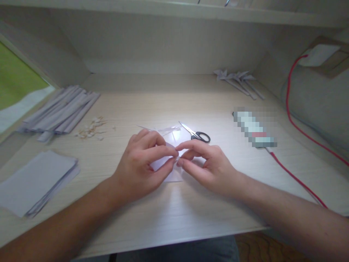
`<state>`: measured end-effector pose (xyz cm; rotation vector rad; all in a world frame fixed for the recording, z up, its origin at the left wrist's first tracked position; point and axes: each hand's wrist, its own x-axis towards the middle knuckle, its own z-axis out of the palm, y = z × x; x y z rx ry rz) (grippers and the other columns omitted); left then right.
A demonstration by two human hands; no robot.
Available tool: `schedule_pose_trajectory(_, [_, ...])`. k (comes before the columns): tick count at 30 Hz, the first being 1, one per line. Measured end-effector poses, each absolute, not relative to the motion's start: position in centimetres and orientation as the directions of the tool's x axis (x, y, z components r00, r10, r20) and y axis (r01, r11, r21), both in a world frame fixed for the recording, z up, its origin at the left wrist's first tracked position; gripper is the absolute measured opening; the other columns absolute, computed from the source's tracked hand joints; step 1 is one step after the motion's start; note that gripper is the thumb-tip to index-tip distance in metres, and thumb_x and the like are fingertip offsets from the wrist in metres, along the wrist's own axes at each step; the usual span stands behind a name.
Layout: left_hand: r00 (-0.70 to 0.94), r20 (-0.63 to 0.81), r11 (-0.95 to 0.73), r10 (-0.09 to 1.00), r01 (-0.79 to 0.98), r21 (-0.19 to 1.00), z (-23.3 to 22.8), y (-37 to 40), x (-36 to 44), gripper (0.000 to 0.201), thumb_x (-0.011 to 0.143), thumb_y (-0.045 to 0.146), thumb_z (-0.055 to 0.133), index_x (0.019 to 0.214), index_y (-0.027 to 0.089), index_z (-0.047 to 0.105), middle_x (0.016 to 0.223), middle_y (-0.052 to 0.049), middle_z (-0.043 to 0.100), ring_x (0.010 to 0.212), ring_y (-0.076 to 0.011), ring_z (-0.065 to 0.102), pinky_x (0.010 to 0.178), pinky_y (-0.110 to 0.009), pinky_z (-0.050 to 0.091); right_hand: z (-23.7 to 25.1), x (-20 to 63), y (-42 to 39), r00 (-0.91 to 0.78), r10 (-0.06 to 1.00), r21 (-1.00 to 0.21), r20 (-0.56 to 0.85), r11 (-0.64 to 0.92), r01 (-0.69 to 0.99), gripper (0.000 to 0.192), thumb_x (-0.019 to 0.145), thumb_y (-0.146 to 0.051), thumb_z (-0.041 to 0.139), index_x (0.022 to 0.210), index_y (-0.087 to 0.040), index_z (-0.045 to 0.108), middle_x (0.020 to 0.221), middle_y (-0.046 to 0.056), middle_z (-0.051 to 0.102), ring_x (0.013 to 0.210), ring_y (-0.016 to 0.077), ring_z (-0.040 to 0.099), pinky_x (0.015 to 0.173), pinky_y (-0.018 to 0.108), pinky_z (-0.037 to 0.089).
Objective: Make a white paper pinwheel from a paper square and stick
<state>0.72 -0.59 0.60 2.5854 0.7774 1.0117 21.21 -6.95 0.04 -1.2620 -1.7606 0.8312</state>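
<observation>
A white sheet of paper (172, 176) is under and between my hands at the middle of the desk. My left hand (147, 158) is closed, with its thumb and index finger pinching part of the paper. Close against those fingertips is my right hand (209, 163), also in a pinch at the same spot. The small white bit between the right fingers is mostly hidden, so I cannot tell what it is. Just beyond my right hand lie scissors (201, 136) with black handles, blades pointing away to the left. Thin paper strips (169, 129) lie behind the sheet.
Rolled paper sticks (61, 109) are piled at the left, near short yellowish sticks with white tips (92, 128). A stack of paper (40, 180) lies in front of them. Paper pinwheels (237, 78) are back right. A blurred-out device (255, 129) with a red cable (297, 178) lies right.
</observation>
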Motion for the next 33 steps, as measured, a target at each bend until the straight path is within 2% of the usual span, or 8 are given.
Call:
schedule_pose_trajectory(8, [0.587,0.545,-0.801,0.599,0.442,0.403,0.5,-0.6,0.5,0.011,0.083,0.021,0.073,0.093,0.025,0.073,0.087,-0.004,0.065,0.086,-0.0226,0.059,0.08,-0.04,0.048,-0.3,21.2,-6.8,-0.149,0.967,-0.872,0.206,0.25,0.421,0.012,0.089,-0.017,0.067,0.1,-0.018,0.067,0.083,0.002,0.076,0.075,0.0147,0.071,0.066,0.025,0.055])
schedule_pose_trajectory(12, [0.413,0.551,-0.682,0.725,0.544,0.489,0.9,0.2,0.1,0.017,0.083,0.021,0.071,0.1,0.023,0.068,0.095,-0.004,0.066,0.093,-0.023,0.062,0.088,-0.04,0.049,-0.4,21.2,-6.7,-0.089,0.973,-0.867,0.213,0.23,0.442,0.012,0.088,-0.017,0.066,0.1,-0.018,0.067,0.084,0.003,0.075,0.076,0.015,0.071,0.063,0.024,0.055])
schedule_pose_trajectory(15, [0.312,0.443,-0.535,0.84,0.606,0.588,1.0,1.0,-0.1,0.023,0.084,0.025,0.071,0.107,0.022,0.068,0.097,-0.003,0.07,0.091,-0.0217,0.065,0.085,-0.038,0.049,-0.4,21.2,-6.7,-0.063,0.975,-0.861,0.215,0.22,0.458,0.013,0.088,-0.018,0.067,0.101,-0.018,0.068,0.085,0.004,0.075,0.077,0.0155,0.071,0.061,0.024,0.054])
schedule_pose_trajectory(18, [0.3,0.311,-0.432,0.902,0.594,0.678,0.8,1.5,-0.1,0.016,0.084,0.027,0.071,0.098,0.022,0.073,0.09,-0.001,0.073,0.08,-0.0189,0.067,0.073,-0.032,0.049,-0.4,21.3,-6.6,-0.051,0.975,-0.856,0.214,0.213,0.471,0.013,0.087,-0.018,0.067,0.101,-0.018,0.068,0.085,0.003,0.075,0.076,0.0155,0.07,0.06,0.024,0.053])
schedule_pose_trajectory(22, [0.332,0.335,-0.47,0.882,0.563,0.68,0.5,1.3,0.0,0.008,0.084,0.022,0.069,0.089,0.022,0.075,0.083,0.0,0.073,0.077,-0.0171,0.066,0.07,-0.029,0.049,-0.3,21.2,-6.6,-0.035,0.974,-0.841,0.225,0.212,0.498,0.013,0.087,-0.018,0.066,0.1,-0.019,0.067,0.084,0.003,0.075,0.075,0.0159,0.07,0.06,0.025,0.052])
schedule_pose_trajectory(27, [0.447,0.45,-0.633,0.773,0.498,0.592,0.2,0.8,0.0,0.015,0.084,0.013,0.066,0.09,0.023,0.076,0.086,-0.002,0.072,0.081,-0.0173,0.064,0.071,-0.028,0.048,-0.1,21.3,-6.4,-0.024,0.976,-0.84,0.216,0.199,0.505,0.01,0.087,-0.018,0.066,0.097,-0.018,0.068,0.084,0.004,0.076,0.076,0.0163,0.07,0.063,0.026,0.053])
schedule_pose_trajectory(31, [0.569,0.347,-0.647,0.745,0.492,0.583,-0.3,0.4,-0.1,0.02,0.087,0.011,0.061,0.096,0.023,0.075,0.074,0.003,0.072,0.056,-0.0096,0.056,0.056,-0.022,0.041,-0.2,21.3,-6.5,-0.028,0.977,-0.844,0.212,0.198,0.498,0.009,0.086,-0.018,0.066,0.095,-0.018,0.068,0.081,0.003,0.075,0.073,0.0156,0.07,0.063,0.026,0.054])
schedule_pose_trajectory(33, [0.598,0.309,-0.649,0.739,0.511,0.563,-0.6,0.2,-0.2,0.021,0.088,0.012,0.061,0.098,0.024,0.075,0.068,0.004,0.07,0.053,-0.009,0.055,0.054,-0.022,0.039,-0.3,21.2,-6.5,-0.04,0.975,-0.843,0.217,0.208,0.496,0.009,0.087,-0.018,0.066,0.096,-0.018,0.068,0.08,0.003,0.075,0.073,0.0155,0.07,0.064,0.026,0.054])
